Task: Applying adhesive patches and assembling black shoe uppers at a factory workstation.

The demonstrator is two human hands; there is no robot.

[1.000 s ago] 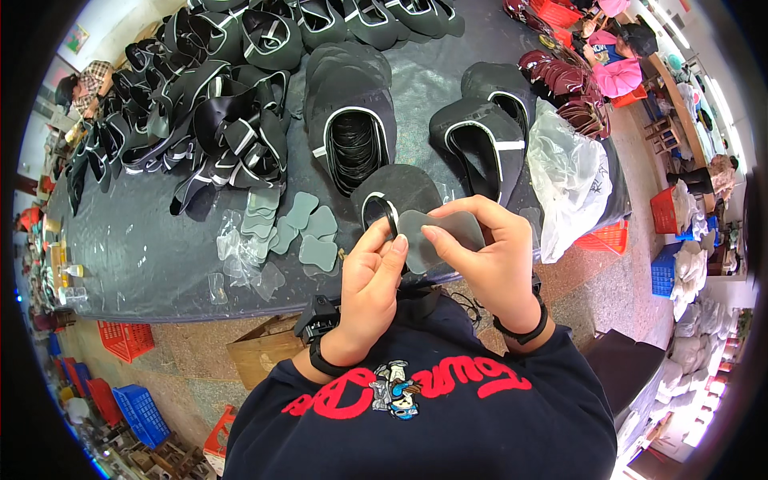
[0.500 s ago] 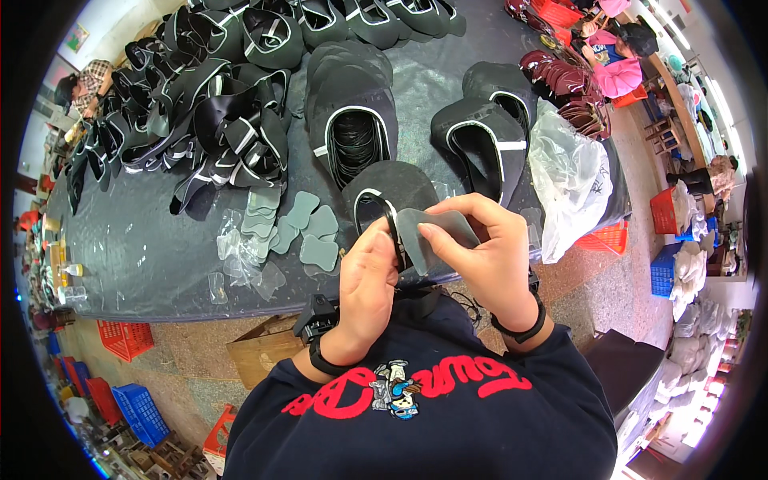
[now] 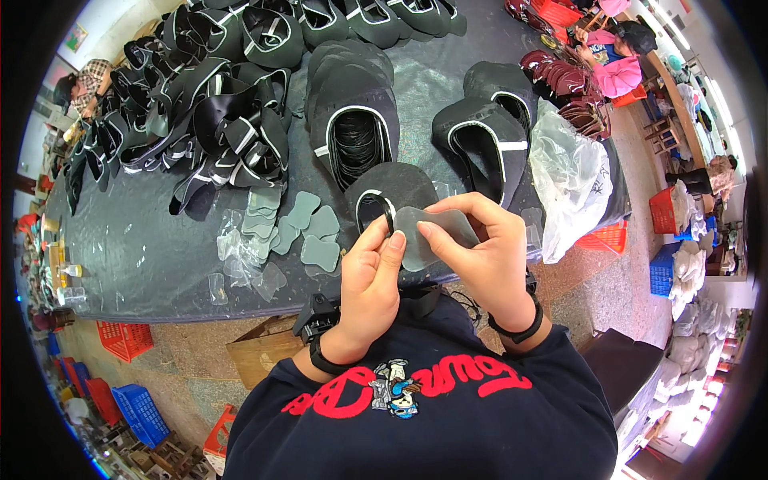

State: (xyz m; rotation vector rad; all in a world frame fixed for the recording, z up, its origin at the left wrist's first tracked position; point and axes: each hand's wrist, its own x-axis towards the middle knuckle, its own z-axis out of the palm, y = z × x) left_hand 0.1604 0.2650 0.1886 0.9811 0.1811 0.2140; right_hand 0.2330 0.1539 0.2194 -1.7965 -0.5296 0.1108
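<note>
Right in front of me is a black shoe upper with white piping around its opening. My left hand is closed in a pinch on the edge of this upper, its thumb against the edge of a grey patch. Thumb and fingers of my right hand grip this thin, rounded grey patch beside the upper's edge. How far the patch overlaps the upper is hidden by my fingers. Similar grey-green patches lie loose on the table to the left of my hands.
Beyond my hands stands a stack of nested black uppers; more uppers sit to its right. A heap of black pieces covers the left. Clear plastic hangs at the table's right edge. A person in pink sits far right.
My left thumb has moved up and right onto the patch's edge. The grey patch has turned slightly and shows more of its flat face. My right hand has barely moved.
</note>
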